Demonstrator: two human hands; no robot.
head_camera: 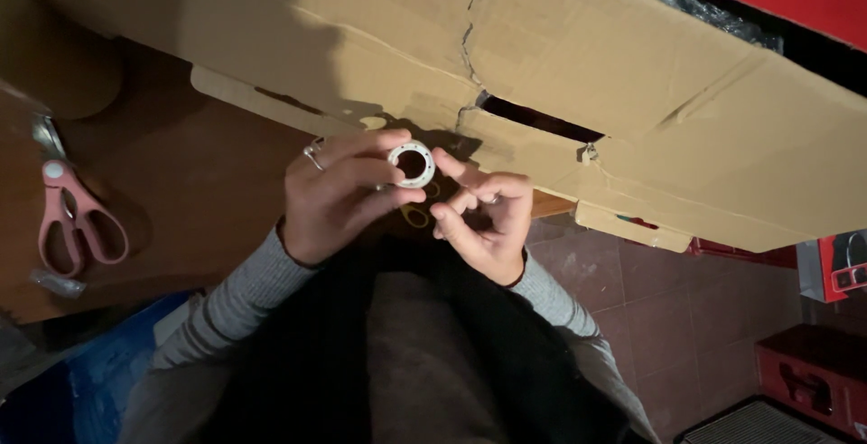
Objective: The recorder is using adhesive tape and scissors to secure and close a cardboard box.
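Note:
A small white ring-shaped part (412, 162) with a dark round hole is pinched between the thumb and fingers of my left hand (339, 196), which wears a ring on one finger. My right hand (483, 220) is just to the right of it, fingers curled, its forefinger tip touching the ring's right edge. Both hands hover above my lap, in front of a large brown cardboard box (560, 56). Whether my right hand holds something small inside its curled fingers is hidden.
Pink-handled scissors (74, 220) lie on the brown table (208, 191) at left. The cardboard box has a torn seam and a slot. Red boxes (817, 376) stand on the tiled floor at right. Something blue (81, 381) sits at lower left.

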